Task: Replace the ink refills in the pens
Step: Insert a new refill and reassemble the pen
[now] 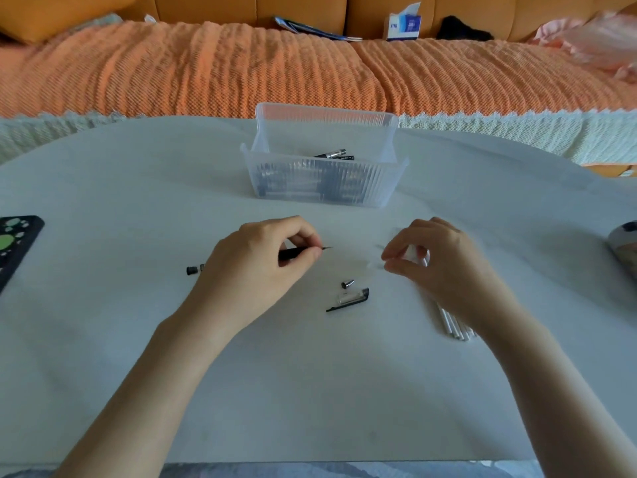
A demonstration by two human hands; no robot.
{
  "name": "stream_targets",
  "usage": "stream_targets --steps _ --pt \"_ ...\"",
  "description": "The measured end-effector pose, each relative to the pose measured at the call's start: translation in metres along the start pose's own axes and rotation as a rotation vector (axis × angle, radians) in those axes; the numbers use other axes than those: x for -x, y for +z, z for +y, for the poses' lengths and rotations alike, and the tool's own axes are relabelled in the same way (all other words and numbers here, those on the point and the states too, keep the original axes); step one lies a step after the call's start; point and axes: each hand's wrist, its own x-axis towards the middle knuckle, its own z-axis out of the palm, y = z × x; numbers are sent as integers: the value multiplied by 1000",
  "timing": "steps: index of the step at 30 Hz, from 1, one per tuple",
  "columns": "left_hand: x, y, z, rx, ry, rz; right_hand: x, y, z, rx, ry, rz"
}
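The left hand (262, 260) pinches a black pen shaft (293, 252) between thumb and curled fingers, its fine tip pointing right. The right hand (437, 260), blurred, curls thumb and fingertips round the far end of a bundle of white tubes (453, 326), which lies on the table (310, 391) beneath the wrist. Between the hands lie a small metal cone (348, 283) and, just beside it, a clear pen cap (350, 300) with a black clip. A small black end piece (192, 270) rests left of the left hand. Beyond, a clear ribbed box (324, 188) holds more pens (334, 154).
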Motion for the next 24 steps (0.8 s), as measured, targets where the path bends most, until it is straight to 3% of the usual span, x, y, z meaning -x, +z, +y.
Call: stream_targets --steps 8,14,18,24 --pt "-1 3 1 -20 11 -45 1 1 5 72 -29 -63" --pt "-1 3 0 33 18 -60 1 1 -9 -100 -97 -11" --pt "-2 3 -2 60 38 -70 1 17 -20 -117 -158 -134" --pt "-2 2 -4 95 45 -86 -1 25 -19 -95 -160 -187"
